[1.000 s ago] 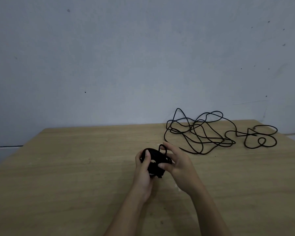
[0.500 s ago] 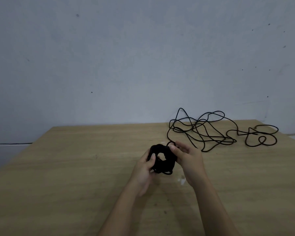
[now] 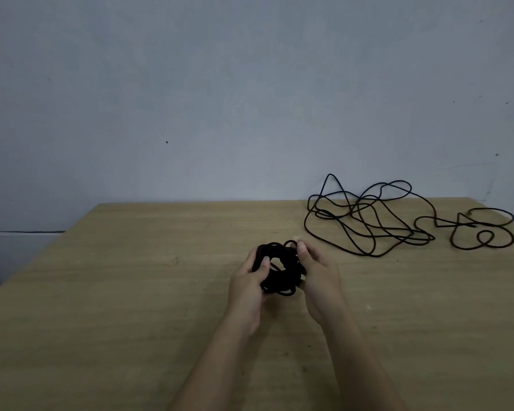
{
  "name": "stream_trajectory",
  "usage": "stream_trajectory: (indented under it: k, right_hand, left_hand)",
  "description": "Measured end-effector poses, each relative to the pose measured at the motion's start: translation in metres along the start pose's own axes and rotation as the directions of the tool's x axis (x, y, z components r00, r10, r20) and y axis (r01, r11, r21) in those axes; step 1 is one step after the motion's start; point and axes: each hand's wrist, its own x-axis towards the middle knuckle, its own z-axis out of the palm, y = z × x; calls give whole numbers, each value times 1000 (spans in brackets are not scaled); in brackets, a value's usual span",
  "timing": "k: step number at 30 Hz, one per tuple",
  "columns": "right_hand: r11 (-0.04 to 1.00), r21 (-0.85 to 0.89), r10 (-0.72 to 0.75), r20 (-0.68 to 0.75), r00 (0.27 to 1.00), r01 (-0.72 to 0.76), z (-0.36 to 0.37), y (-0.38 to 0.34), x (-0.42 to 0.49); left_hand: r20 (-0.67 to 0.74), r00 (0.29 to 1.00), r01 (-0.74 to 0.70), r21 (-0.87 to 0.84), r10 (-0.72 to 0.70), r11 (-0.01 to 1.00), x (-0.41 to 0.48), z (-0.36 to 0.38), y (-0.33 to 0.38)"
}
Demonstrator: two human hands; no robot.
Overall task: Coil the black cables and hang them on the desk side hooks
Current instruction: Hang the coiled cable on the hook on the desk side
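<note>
While the left hand [image 3: 248, 281] curls its fingers around the left side of a small, thick coiled black cable [image 3: 281, 272], thumb lying across the strands, the right hand [image 3: 319, 280] holds the right side and pinches a little loop at its top. This bundle (round like a doughnut, matte, a few strands hanging loose below) is over the middle of the pale wooden desk [image 3: 101, 292] with its long streaky grain. Further right, near the back edge and the plain grey wall [image 3: 220, 84], a second thin black cable [image 3: 368, 223] lies uncoiled in wide tangled loops.
</note>
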Motion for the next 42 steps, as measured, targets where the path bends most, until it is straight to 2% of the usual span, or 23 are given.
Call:
stream_trajectory:
  k: [8,12,23,33,42]
  right_hand:
    - [993,26,119,-68,991,-117,20,-1,23]
    - [987,50,152,-39,988,-150,37,-30,32]
    - [981,70,182,-5,983,-182,63,-91,56]
    - [962,92,255,30,966,-257,65,-87,49]
    - [953,87,288,31,957,-290,68,-75,51]
  left_hand:
    - [-85,988,135,41,-131,990,31,-7,9]
    - [-119,979,174,54,-166,983,42,1,43]
    - [-131,979,161,46,-153,986,51,27,114]
    - [-187,962,221,96,-201,970,40,23,119]
    - [-202,960,217,112,-192,970,40,12,114]
